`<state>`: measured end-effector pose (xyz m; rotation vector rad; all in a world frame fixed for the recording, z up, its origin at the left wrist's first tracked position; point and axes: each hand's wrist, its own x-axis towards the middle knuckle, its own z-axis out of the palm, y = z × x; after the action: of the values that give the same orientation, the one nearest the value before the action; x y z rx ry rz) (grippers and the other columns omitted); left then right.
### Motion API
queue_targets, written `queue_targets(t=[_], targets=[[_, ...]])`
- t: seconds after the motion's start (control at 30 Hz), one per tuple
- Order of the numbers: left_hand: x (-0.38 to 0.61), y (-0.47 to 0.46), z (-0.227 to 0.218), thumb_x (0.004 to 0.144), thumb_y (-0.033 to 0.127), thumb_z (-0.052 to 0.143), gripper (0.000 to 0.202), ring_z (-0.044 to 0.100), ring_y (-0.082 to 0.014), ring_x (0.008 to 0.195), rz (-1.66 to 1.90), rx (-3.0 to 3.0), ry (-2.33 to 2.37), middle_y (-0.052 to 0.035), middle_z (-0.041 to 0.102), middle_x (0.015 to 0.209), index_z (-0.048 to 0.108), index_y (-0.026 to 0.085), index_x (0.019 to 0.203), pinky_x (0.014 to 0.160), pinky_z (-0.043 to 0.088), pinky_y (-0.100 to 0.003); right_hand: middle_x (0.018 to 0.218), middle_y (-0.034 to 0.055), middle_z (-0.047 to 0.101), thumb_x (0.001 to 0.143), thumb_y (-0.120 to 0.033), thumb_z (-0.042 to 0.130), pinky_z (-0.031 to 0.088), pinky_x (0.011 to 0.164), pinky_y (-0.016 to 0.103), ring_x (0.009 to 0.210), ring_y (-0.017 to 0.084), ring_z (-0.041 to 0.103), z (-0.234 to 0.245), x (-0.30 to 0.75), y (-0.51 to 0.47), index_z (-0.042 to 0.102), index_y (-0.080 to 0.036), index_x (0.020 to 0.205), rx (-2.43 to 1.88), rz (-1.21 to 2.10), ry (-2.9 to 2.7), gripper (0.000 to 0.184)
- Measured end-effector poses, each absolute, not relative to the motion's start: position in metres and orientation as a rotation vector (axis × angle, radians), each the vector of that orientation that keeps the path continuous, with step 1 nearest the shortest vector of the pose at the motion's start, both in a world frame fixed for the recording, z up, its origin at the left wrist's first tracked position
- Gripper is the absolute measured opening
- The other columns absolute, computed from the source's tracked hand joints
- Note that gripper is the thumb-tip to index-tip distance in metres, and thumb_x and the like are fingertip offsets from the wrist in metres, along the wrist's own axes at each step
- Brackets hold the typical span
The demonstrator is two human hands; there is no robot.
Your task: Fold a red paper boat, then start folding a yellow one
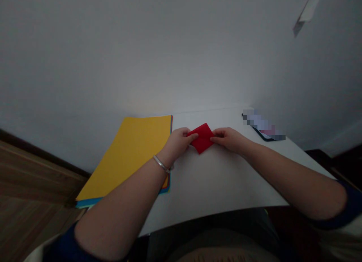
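Observation:
A small folded red paper (202, 138) is held just above the white table (220, 182), near its far edge. My left hand (179, 141) pinches the paper's left corner, fingers closed; a silver bracelet circles that wrist. My right hand (228, 138) pinches the paper's right corner, fingers closed too. The paper shows a diamond shape with a crease across its middle.
A stack of coloured paper sheets (132, 156), yellow on top, lies on the table's left side and overhangs its edge. A dark phone (264, 130) lies at the far right corner. A white wall stands right behind the table; wooden floor shows at left.

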<state>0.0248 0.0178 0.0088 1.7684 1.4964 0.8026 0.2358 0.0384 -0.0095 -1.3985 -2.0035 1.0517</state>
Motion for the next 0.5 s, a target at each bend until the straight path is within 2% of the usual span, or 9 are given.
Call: queue_targets(t=[0.17,0.4,0.5], targets=[[0.0242,0.0193,0.0098,0.094,0.04,0.039,0.039,0.046,-0.0146,0.058,0.775,2.017,1.525,0.0016,0.05,0.057,0.048,0.019,0.062,0.056,0.031,-0.027,0.083,0.0062,0.071,0.08,-0.034,0.056,0.043,0.066,0.031,0.074,0.02,0.059,-0.0122,0.2377,0.0422,0.071,-0.019,0.087,-1.381,1.09,-2.01,0.023],[0.0249,0.0198,0.0096,0.091,0.037,0.042,0.037,0.046,-0.0146,0.059,0.694,2.018,1.52,0.0011,0.05,0.057,0.05,0.018,0.06,0.057,0.031,-0.027,0.079,0.0061,0.068,0.082,-0.04,0.054,0.04,0.061,0.03,0.07,0.019,0.056,-0.0093,0.2384,0.0412,0.07,-0.019,0.085,-1.403,1.019,-2.026,0.027],[0.0256,0.0185,0.0058,0.09,0.034,0.041,0.031,0.049,-0.0147,0.064,0.771,1.988,1.422,0.001,0.055,0.063,0.054,0.018,0.068,0.059,0.034,-0.026,0.082,0.0058,0.068,0.081,-0.039,0.053,0.041,0.064,0.03,0.071,0.019,0.056,-0.0096,0.2388,0.0419,0.069,-0.018,0.086,-1.346,1.073,-2.029,0.026]])
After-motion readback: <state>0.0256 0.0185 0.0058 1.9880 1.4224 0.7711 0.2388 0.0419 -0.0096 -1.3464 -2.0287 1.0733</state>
